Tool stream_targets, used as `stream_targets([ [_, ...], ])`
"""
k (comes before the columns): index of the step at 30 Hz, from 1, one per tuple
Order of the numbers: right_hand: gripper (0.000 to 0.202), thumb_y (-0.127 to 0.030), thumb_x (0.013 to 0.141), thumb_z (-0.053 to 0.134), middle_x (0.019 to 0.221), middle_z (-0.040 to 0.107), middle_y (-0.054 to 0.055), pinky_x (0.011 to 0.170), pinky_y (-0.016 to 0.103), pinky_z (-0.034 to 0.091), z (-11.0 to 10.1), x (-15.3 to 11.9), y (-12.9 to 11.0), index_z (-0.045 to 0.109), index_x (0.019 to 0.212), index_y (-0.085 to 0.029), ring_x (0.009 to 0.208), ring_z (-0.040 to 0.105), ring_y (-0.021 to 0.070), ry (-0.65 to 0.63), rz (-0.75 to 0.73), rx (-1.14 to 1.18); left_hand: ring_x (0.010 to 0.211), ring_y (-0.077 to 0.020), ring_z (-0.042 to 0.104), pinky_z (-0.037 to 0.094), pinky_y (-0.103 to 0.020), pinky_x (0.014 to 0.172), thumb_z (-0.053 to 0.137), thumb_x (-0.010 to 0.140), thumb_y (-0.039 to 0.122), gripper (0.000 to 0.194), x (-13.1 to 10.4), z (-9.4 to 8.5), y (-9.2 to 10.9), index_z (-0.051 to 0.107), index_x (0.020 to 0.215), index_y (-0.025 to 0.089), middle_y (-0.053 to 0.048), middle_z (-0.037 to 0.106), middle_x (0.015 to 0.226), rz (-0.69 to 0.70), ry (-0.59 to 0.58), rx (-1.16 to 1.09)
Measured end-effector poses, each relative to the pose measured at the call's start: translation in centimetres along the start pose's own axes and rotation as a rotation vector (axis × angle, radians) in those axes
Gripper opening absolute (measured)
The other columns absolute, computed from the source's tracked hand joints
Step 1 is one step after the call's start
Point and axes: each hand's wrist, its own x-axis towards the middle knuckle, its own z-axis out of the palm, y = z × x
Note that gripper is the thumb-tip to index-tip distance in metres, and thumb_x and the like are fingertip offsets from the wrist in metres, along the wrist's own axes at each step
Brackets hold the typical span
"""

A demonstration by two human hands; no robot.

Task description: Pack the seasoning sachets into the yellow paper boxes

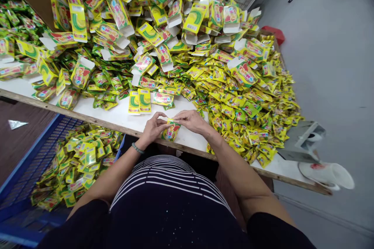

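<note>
At the table's front edge, my left hand [154,127] and my right hand [189,120] are both closed on one small yellow and green candy box [170,131]. The left fingers grip its upper left side, while the right fingertips pinch at its top edge. Whether the top flap is open or tucked in is hidden by my fingers. Just beyond my hands, two yellow boxes [139,101] lie side by side, with another box [163,98] to their right. A heap of yellow candy sachets [245,105] lies to the right of my right hand.
Many boxes with open flaps [152,33] are piled across the back of the white table [113,114]. Green sachets [13,15] lie at the far left. A blue crate [22,163] with filled boxes stands below left. A grey metal holder [304,140] and a white cup [327,173] sit at the right.
</note>
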Motion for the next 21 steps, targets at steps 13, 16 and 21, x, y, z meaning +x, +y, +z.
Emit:
stream_targets([
  [13,0.017,-0.024,0.087,0.065,0.091,0.077,0.004,0.075,0.027,0.051,-1.1,-0.1,0.2,0.080,0.096,-0.024,0.082,0.070,0.0168,-0.131,-0.142,-0.102,0.079,-0.0159,0.068,0.053,-0.026,0.075,0.069,0.082,0.040,0.048,-0.5,0.1,-0.3,0.062,0.125,0.019,-0.003,0.074,0.086,0.151,0.000,0.219],
  [16,0.016,-0.026,0.086,0.066,0.090,0.077,0.005,0.072,0.027,0.051,-1.3,-0.6,0.7,0.080,0.094,-0.023,0.080,0.070,0.0174,-0.093,-0.050,-0.010,0.079,-0.0165,0.068,0.053,-0.027,0.076,0.068,0.083,0.040,0.042,-0.4,0.0,-0.6,0.068,0.120,0.019,-0.004,0.075,0.088,0.185,0.005,0.274],
  [21,0.016,-0.017,0.081,0.069,0.085,0.077,0.002,0.073,0.028,0.049,-1.7,0.1,0.1,0.081,0.089,-0.025,0.079,0.070,0.0178,-0.134,-0.037,-0.158,0.079,-0.0167,0.068,0.053,-0.027,0.077,0.067,0.084,0.040,0.038,-0.2,0.0,-0.7,0.072,0.115,0.020,-0.003,0.076,0.088,0.221,0.033,0.387],
])
